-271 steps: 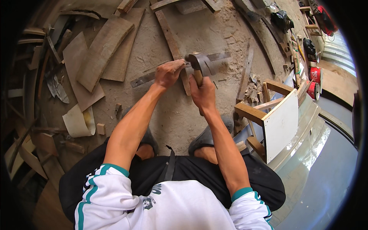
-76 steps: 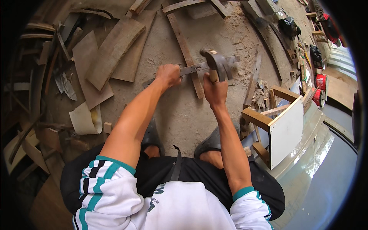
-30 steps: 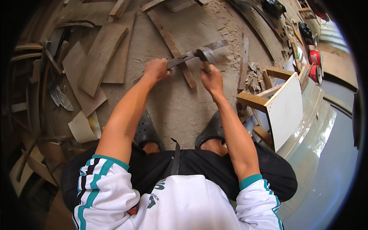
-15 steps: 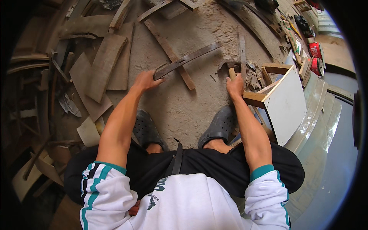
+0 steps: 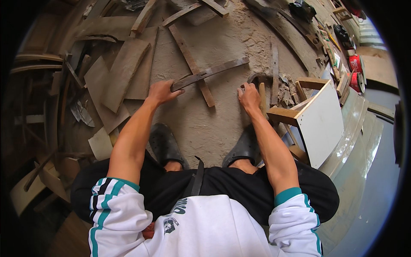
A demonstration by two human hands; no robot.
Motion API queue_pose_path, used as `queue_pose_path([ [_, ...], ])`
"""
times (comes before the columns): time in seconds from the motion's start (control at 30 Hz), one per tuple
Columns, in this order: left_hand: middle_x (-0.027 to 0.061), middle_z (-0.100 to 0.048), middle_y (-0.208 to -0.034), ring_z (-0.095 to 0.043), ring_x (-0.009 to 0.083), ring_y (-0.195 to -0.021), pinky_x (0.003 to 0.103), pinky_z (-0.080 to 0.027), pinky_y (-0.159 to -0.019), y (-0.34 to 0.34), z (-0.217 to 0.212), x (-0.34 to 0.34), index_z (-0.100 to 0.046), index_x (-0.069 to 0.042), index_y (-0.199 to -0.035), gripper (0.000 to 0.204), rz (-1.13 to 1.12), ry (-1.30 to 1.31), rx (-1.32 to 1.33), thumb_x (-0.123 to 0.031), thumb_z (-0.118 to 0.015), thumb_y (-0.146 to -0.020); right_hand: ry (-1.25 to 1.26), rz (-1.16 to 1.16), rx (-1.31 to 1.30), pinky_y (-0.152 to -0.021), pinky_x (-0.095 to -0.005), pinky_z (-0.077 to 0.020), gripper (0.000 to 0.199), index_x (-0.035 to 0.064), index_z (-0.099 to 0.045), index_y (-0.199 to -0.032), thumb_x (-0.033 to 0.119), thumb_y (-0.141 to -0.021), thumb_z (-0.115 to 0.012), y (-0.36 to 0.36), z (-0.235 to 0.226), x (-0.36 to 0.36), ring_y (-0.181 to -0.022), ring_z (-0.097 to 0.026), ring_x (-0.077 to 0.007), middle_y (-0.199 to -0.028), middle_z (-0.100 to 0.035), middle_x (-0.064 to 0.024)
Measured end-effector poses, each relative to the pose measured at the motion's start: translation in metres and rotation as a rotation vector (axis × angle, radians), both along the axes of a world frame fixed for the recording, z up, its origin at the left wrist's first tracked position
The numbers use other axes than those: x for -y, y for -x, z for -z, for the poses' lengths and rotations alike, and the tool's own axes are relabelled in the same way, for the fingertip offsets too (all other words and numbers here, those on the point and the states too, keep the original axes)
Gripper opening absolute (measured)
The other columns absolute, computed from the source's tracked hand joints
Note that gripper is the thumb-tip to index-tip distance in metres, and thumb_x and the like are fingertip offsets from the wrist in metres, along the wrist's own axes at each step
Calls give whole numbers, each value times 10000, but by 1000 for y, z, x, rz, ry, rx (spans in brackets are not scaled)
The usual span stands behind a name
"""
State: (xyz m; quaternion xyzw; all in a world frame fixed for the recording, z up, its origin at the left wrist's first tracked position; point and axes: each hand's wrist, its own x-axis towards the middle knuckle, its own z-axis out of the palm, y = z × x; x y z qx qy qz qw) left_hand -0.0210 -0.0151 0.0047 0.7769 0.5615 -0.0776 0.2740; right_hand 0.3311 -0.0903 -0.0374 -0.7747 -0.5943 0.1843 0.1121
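Left hand gripping near end of wooden strip. Right of strip: right hand curled, hold unclear; hammer alongside.

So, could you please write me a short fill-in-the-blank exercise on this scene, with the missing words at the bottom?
1. The left hand holds one ____ of the upper wooden strip.
2. The wooden-handled tool beside the right hand is a ____.
3. The cans toward the picture's right edge are coloured ____.

Missing words: end; hammer; red.
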Motion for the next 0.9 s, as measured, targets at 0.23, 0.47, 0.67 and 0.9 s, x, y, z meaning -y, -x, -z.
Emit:
queue_pose_path([
  [0.23, 220, -702, -911, -674, 397, -899, 481, -503, -796, 1, 5, 0, -692, -45, -1077, 692, -45, -15, 45, -683, -660, -811, -31, -10, -128, -735, -501, -523, 318, 79, -642, -976, 392, -927, -654, 24, 2, 7, -884, -669, -398, -1004, -691, -161],
  [0.47, 249, -694, -969, -653, 412, -966, 480, -473, -877, 35, 22, 0, -688, 9, -1028, 749, -267, 178, 131, -663, -361, -980, 157, -272, -78, -743, -506, -546, 483, 16, -574, -1031, 455, -878, -706, 111, -23, -2, -887, -685, -425, -1013, -688, -224],
  [0.67, 317, -660, -1076, -598, 482, -1084, 516, -438, -962, 57, 21, 0, -687, 55, -1010, 785, -353, 300, 124, -602, -256, -1029, 190, -202, -120, -761, -531, -541, 420, 2, -564, -970, 362, -845, -740, 116, -7, -8, -909, -676, -458, -984, -687, -253],
  [0.9, 336, -648, -1084, -593, 508, -1067, 541, -445, -948, 48, 27, 13, -688, 72, -991, 763, -317, 180, 84, -547, -246, -1045, 90, -184, -114, -750, -525, -546, 400, -3, -562, -941, 325, -822, -757, 117, -3, -1, -860, -677, -469, -932, -688, -254],
])
